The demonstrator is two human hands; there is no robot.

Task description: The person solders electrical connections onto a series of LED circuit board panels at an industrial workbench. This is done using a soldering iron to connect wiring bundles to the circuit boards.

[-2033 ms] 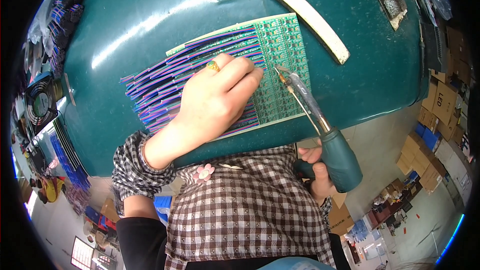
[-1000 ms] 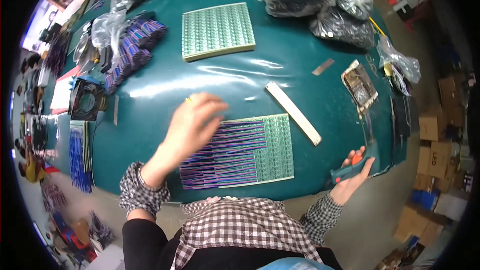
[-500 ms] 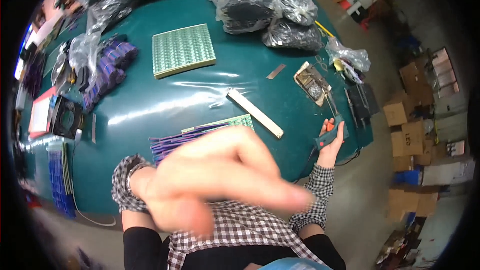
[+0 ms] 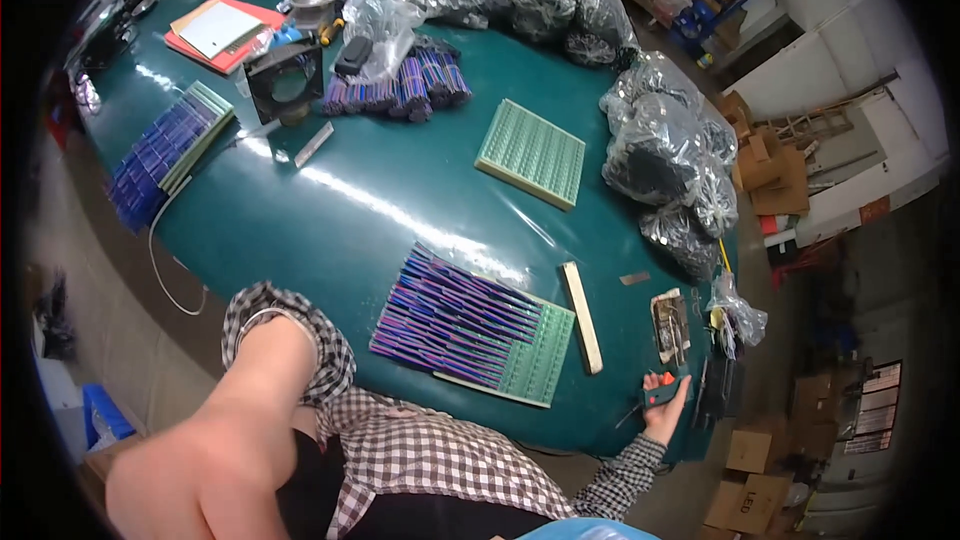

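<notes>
My right hand [image 4: 664, 418] at the right table edge is closed around the dark green handle of a soldering gun [image 4: 662, 392] with an orange trigger. Its tip points toward a small stained tray [image 4: 670, 326] of dark residue. My left hand [image 4: 190, 485] is raised close to the camera at lower left, off the table; blur and the picture's rim hide its fingers. Between the hands lies a green circuit-board panel [image 4: 535, 360] with rows of purple-blue wires [image 4: 455, 315] covering its left part. A pale narrow bar [image 4: 582, 318] rests right of this panel, apart from both hands.
Farther back sits a stack of green panels [image 4: 532, 153]. Clear bags of black items [image 4: 655, 155] line the far edge. Bundled purple wires [image 4: 400, 90], a black square frame [image 4: 285, 85] and a wired panel stack [image 4: 170, 155] stand left. A white cable [image 4: 160, 265] hangs off the front edge.
The view has turned left. My left hand has swung from over the wired panel to the lower left, uncovering the panel. My right hand still grips the soldering gun by the tray.
</notes>
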